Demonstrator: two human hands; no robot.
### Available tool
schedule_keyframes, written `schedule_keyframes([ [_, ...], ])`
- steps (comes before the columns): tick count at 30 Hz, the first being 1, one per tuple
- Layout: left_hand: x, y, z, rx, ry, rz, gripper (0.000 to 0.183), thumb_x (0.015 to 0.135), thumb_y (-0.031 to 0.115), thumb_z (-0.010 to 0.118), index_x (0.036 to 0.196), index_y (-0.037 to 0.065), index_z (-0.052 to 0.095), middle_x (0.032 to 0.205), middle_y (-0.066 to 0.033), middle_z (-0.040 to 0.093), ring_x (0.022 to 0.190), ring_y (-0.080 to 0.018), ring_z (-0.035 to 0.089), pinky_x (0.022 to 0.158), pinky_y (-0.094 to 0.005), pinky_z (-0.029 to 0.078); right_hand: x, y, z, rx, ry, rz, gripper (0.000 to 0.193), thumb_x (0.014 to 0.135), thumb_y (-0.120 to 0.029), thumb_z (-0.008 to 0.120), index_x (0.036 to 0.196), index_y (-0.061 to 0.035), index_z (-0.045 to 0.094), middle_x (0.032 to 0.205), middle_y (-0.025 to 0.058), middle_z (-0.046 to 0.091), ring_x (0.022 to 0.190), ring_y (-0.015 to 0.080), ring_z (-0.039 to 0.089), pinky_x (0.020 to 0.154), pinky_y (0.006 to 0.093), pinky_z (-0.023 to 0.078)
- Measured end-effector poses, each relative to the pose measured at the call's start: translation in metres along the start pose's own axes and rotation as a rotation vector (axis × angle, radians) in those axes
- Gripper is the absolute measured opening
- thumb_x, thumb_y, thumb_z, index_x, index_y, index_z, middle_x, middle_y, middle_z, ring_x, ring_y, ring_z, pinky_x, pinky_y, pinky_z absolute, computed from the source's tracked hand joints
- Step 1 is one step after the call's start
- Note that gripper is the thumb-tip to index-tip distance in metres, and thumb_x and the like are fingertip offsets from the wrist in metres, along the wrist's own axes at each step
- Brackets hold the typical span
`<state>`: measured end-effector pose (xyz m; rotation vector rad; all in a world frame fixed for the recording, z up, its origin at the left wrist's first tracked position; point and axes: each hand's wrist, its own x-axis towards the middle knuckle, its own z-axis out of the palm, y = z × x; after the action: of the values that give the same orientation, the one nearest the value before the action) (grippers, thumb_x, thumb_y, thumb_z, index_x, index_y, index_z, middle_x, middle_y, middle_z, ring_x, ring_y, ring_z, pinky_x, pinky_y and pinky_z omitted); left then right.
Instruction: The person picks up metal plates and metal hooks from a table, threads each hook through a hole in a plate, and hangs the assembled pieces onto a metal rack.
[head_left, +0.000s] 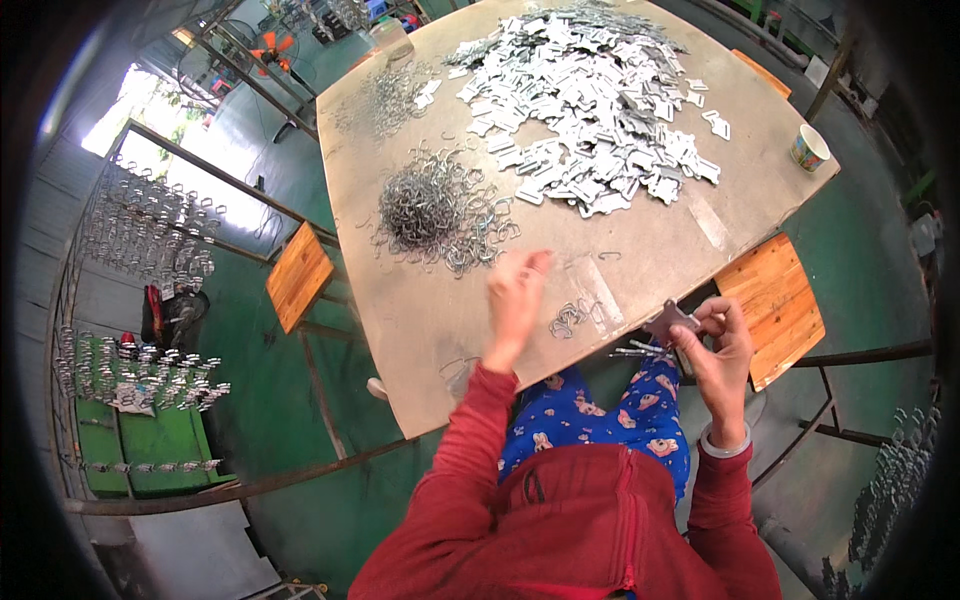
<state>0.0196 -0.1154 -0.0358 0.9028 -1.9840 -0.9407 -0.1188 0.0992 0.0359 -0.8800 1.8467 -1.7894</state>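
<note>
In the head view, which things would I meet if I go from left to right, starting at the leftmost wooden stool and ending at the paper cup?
Wooden stool → large pile of metal hooks → left hand → small group of hooks → flat metal plate held in the right hand → paper cup.

The tan worktop (pixel 420 335) carries a large heap of metal plates (pixel 590 110), a smaller pile of wire hooks (pixel 430 205) and a paper cup (pixel 809 149).

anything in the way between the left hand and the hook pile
Nothing visible: the left hand is beside the near right edge of the hook pile, and the right hand, holding a plate, is off to the right.
</note>
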Motion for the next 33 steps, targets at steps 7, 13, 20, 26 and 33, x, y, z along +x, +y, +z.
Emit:
schedule_keyframes([
  [7,0.071,-0.069,-0.010,0.678,-0.130,0.019,0.019,0.074,0.022,0.068,0.083,0.006,0.069,0.078,-0.0158,0.063,0.076,-0.0313,0.061,0.069,-0.0416,0.048,-0.001,0.004,0.003,-0.017,-0.018,-0.001,0.025,0.075,0.001,0.068,0.088,-0.0026,0.047,0.070,0.0012,0.059,0.066,0.0042,0.055,0.056,0.0182,0.041],
  [13,0.053,-0.077,0.011,0.758,-0.152,0.059,0.014,0.077,0.014,0.063,0.086,0.003,0.062,0.096,-0.0143,0.057,0.096,-0.0317,0.052,0.078,-0.0429,0.045,0.001,0.003,0.005,-0.025,-0.018,-0.013,0.024,0.075,0.000,0.068,0.089,-0.0021,0.048,0.069,0.0028,0.061,0.065,0.0043,0.055,0.056,0.0188,0.041],
  [20,0.014,-0.071,-0.003,0.434,-0.137,0.166,0.010,0.084,0.006,0.053,0.092,0.000,0.054,0.089,-0.0182,0.055,0.086,-0.0360,0.053,0.073,-0.0447,0.043,0.000,-0.003,0.003,0.005,-0.041,-0.040,0.024,0.076,0.001,0.067,0.089,-0.0028,0.047,0.070,0.0035,0.062,0.066,0.0053,0.057,0.056,0.0181,0.041],
  [26,0.007,-0.071,-0.009,0.506,-0.125,0.256,0.012,0.086,0.006,0.050,0.094,-0.001,0.056,0.087,-0.0204,0.057,0.083,-0.0380,0.055,0.073,-0.0428,0.043,-0.009,-0.003,0.001,0.048,-0.048,-0.031,0.024,0.078,0.002,0.066,0.093,-0.0018,0.048,0.074,0.0031,0.061,0.068,0.0056,0.057,0.058,0.0191,0.043],
  [33,-0.017,0.022,-0.009,-0.503,-0.382,-0.344,0.018,0.091,0.011,0.054,0.100,-0.003,0.058,0.091,-0.0088,0.063,0.085,-0.0140,0.059,0.077,-0.0262,0.048,-0.023,0.009,-0.006,-0.007,-0.040,0.038,0.017,0.079,0.000,0.065,0.095,0.0026,0.060,0.080,0.0041,0.063,0.073,0.0071,0.060,0.064,0.0202,0.046],
])
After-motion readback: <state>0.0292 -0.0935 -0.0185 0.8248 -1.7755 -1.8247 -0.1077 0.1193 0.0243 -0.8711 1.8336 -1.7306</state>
